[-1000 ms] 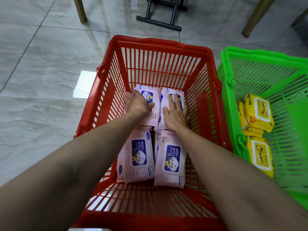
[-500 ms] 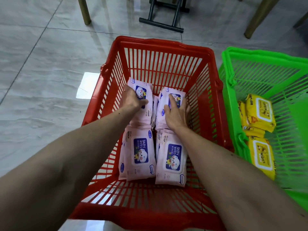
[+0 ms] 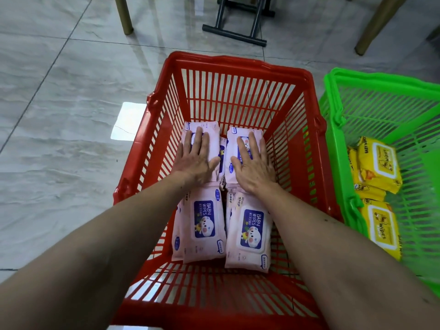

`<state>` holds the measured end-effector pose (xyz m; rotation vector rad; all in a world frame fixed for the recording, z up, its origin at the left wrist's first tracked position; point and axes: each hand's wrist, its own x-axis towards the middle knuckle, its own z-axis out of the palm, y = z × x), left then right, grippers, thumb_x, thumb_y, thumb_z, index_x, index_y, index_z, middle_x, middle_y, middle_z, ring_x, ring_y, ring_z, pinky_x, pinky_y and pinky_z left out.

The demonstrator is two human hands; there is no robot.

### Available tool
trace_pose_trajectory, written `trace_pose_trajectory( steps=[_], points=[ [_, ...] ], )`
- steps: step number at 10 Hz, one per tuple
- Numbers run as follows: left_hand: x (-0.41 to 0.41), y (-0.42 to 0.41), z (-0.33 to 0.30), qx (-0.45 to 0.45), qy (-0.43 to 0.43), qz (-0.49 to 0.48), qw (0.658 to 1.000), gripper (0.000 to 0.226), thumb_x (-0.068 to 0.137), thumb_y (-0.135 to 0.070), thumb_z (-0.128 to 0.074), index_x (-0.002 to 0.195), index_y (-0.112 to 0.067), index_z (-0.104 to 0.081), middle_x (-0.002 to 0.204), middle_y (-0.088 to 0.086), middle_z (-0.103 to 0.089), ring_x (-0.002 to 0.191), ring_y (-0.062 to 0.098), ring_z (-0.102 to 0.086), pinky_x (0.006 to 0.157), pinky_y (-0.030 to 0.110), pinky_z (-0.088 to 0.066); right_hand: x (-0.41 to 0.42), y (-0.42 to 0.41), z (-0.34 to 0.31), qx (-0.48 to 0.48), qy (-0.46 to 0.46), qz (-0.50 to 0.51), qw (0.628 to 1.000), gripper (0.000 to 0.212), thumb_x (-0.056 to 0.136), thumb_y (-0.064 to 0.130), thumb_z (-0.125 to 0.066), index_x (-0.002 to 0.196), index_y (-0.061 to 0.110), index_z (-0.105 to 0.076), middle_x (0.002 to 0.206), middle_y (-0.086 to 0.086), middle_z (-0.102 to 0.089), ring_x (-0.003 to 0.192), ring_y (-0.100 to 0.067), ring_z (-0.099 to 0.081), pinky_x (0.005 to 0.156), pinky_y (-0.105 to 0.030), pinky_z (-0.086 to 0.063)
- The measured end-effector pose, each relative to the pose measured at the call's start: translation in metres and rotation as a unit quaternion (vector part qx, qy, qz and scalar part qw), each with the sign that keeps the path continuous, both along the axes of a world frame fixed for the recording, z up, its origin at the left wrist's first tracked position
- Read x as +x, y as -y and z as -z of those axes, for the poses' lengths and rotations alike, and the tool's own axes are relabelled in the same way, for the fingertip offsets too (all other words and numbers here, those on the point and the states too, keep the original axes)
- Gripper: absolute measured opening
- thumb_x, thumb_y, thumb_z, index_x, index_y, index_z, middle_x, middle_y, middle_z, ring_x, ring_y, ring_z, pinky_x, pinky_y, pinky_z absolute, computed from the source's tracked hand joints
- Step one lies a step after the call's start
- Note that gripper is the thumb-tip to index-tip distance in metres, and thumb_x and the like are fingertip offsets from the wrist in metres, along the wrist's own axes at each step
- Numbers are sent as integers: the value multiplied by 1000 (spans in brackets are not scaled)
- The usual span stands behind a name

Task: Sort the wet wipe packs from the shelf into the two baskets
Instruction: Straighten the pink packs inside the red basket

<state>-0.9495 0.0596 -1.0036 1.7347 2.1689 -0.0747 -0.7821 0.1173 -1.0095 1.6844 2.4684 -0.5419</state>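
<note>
Both arms reach down the middle of the frame into the red basket, which sits on the grey tiled floor. The left hand now lies flat, fingers straight and slightly spread, pressing on the far left pink pack; half a second ago that hand was curled around the pack's edge and the pack was tipped up at an angle, whereas it now lies level against the far wall of the basket. The right hand is likewise flat with straight fingers, pressing on the far right pink pack, much as before, though its fingers are spread wider. Below the hands, two more pink packs lie side by side, the near left pink pack and the near right pink pack, both label up and in the same places as earlier. At the right edge of the frame the green basket stands just beside the red one and holds yellow packs, unchanged. At the top of the frame, wooden legs and a black metal stand rest on the floor.
</note>
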Motion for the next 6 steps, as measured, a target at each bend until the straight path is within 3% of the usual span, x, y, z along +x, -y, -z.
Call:
trace_pose_trajectory(
  steps=[3,4,6],
  points=[
    [0,-6,-28,-75,-20,19,997,74,98,-55,-15,151,-14,16,158,7,27,145,26,24,119,46,7,-6,-3,-24,-40,33,7,999,61,99,54,-18,153,36,6,161,6,22,149,-22,20,121,-49,1],
    [3,0,-40,-105,-20,39,994,72,100,-50,-17,152,-11,14,159,8,24,146,24,22,118,45,9,0,0,-36,-67,46,7,997,64,100,53,-21,154,32,4,163,4,17,150,-22,14,122,-50,-5],
    [16,24,-64,-175,-23,69,982,76,97,-58,-20,153,-12,3,161,10,13,149,25,12,118,48,3,15,14,-65,-124,97,-18,987,63,100,46,-27,155,29,-2,164,5,8,150,-28,-7,115,-53,-19]
  ],
)
